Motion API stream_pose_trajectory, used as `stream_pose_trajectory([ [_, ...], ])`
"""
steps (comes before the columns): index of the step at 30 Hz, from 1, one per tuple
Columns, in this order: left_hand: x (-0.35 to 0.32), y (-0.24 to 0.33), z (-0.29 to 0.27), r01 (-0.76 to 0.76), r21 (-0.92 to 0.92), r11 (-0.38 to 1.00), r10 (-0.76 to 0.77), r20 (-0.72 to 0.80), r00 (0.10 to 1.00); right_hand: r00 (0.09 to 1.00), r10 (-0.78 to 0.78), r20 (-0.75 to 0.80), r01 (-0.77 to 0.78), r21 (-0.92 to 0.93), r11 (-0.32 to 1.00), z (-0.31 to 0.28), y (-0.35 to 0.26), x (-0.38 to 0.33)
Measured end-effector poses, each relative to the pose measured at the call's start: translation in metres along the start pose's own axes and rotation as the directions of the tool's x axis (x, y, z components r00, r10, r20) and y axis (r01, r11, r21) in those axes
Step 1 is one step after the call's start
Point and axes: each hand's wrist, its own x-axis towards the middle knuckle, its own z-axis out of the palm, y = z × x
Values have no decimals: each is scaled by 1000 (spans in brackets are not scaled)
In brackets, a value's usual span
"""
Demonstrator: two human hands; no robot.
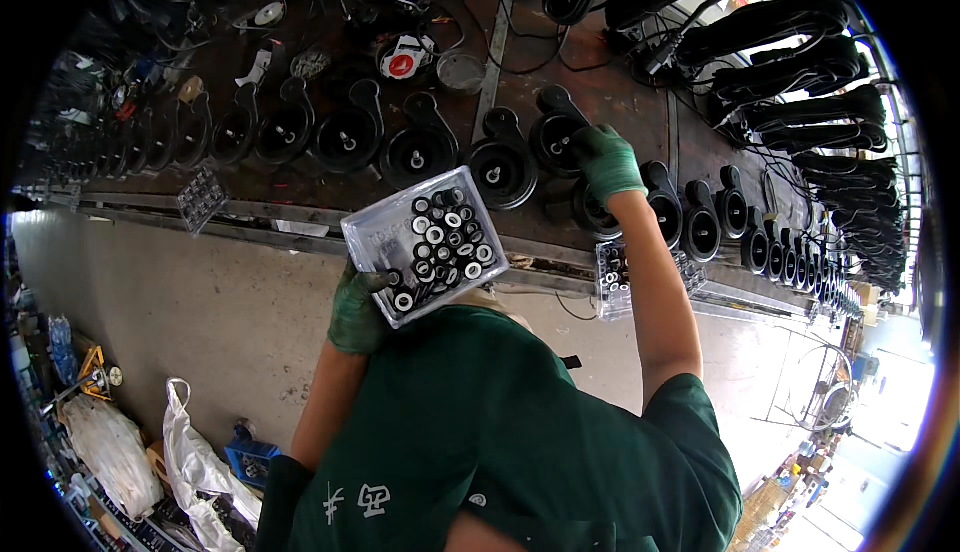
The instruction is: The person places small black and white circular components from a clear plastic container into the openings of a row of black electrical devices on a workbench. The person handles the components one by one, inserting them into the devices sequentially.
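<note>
My left hand [358,310], in a green glove, grips the near left corner of a clear plastic box [385,224], thumb over its rim. Inside lie many small black-and-white rings [436,252], heaped toward the right side. My right hand [608,164], also gloved in green, reaches over a round black housing [556,142] with a short arm. Its fingers are drawn together at the housing's edge; whatever is between them is hidden. Just left stands another black housing [503,174] with a metal pin in its centre.
A long row of similar black housings [345,139] runs along the bench [300,192] both ways. Coiled black cables [770,27] hang or lie at the back and right. Another clear box [612,297] of rings sits at the bench edge under my right forearm. A round clear dish [461,73] lies behind.
</note>
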Motion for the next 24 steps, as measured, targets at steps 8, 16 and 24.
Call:
stream_pose_trajectory([
  [8,2,-21,1,-20,37,999,21,-31,999,923,322,210,-352,799,488,-50,17,-48],
  [16,3,-36,12,13,40,999,-15,48,999,963,254,87,-261,532,805,-35,19,-93],
  [24,4,-42,21,14,77,997,-19,66,998,995,25,-95,-7,182,983,-15,23,-92],
])
